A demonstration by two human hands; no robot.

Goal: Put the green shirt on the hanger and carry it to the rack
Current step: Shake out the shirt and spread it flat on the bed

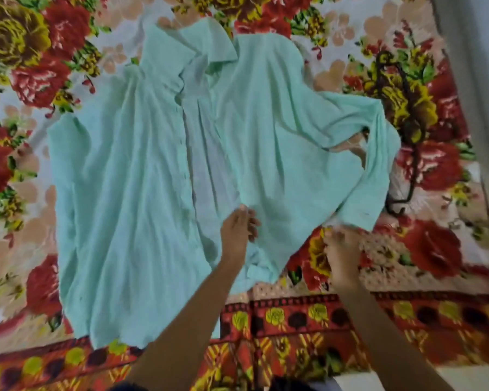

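Observation:
The pale green shirt (pixel 130 179) lies face up and unbuttoned on a floral bed cover (pixel 435 249), collar at the far end. My left hand (pixel 239 228) pinches the inner edge of the shirt's right front panel near the hem. My right hand (pixel 340 246), blurred, grips the same panel's lower edge by the sleeve, and the panel looks raised off the cover. A dark hanger (pixel 412 179) lies on the cover at the right, partly under the shirt's right sleeve.
The bed cover's patterned border (pixel 294 320) runs along the near edge. A pale wall or floor strip (pixel 477 66) shows at the far right. A dark garment edge sits at the bottom centre.

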